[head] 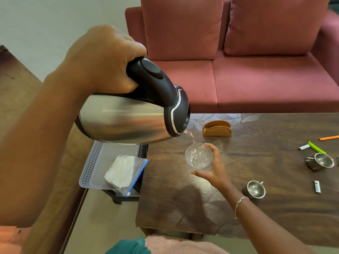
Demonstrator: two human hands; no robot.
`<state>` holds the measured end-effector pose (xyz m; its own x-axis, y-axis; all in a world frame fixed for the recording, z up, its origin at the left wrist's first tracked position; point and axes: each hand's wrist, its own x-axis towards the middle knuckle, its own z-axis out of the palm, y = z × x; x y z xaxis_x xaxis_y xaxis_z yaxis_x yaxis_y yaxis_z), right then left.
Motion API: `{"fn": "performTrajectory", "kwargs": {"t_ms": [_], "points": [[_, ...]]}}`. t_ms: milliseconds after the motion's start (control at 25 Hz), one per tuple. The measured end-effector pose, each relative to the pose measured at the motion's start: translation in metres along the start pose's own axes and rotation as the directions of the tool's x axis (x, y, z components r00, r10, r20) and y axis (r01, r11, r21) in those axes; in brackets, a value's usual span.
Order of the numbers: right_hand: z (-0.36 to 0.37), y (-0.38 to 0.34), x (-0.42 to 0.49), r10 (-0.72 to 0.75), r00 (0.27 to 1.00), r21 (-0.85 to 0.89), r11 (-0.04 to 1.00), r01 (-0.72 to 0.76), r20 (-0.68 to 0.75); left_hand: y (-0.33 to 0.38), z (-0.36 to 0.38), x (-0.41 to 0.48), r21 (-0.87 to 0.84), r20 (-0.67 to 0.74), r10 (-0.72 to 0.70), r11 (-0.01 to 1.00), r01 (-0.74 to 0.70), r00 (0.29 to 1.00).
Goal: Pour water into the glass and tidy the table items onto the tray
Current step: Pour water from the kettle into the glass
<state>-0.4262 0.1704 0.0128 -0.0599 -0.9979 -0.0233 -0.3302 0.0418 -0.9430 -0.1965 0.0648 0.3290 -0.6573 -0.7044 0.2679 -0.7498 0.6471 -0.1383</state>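
I see my left hand (102, 59) curled tight around the black handle of the shiny round steel kettle (124, 121). The kettle is tipped over to the right, up in the air. A thin stream of water (191, 137) runs from its spout into the small clear glass (199, 158). My right hand (214, 169) wraps around the far and right side of the glass, with the thumb on the near side. The glass is over the left part of the dark brown wooden desk (256, 208), and I cannot tell if it sits on it. There is a thin silver bracelet (240, 202) on my right wrist.

The big kettle hides part of the white plastic tray with little holes (89, 162). The tray is on a low dark stand just left of the desk. A clear zip bag with a soft white cloth inside (124, 173) lies in it.

Behind the glass stands a brown woven napkin holder with a round top (217, 129). Near my right arm is a small shiny steel cup (255, 189). Another steel cup (320, 161) lies tipped at the right edge. Close to that one are a green clip (317, 147), a small white tube (303, 147) touching the clip, and an orange stick (329, 138). A second little white tube (317, 186) lies apart, nearer to me. A soft red sofa (256, 79) stands behind the desk.
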Motion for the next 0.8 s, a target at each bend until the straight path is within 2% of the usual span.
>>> {"fn": "performTrajectory", "kwargs": {"t_ms": [560,800], "points": [[0.0004,-0.0004,0.0013,-0.013,1.000,-0.007,1.000,0.013,0.002,0.0029,-0.0033,0.0011,-0.006,0.010,0.008,1.000,-0.007,1.000],[0.0017,-0.0023,0.0010,-0.010,1.000,-0.002,1.000,0.010,0.000,0.0032,-0.0071,0.0009,0.031,-0.021,0.125,0.992,-0.124,0.992]]}}
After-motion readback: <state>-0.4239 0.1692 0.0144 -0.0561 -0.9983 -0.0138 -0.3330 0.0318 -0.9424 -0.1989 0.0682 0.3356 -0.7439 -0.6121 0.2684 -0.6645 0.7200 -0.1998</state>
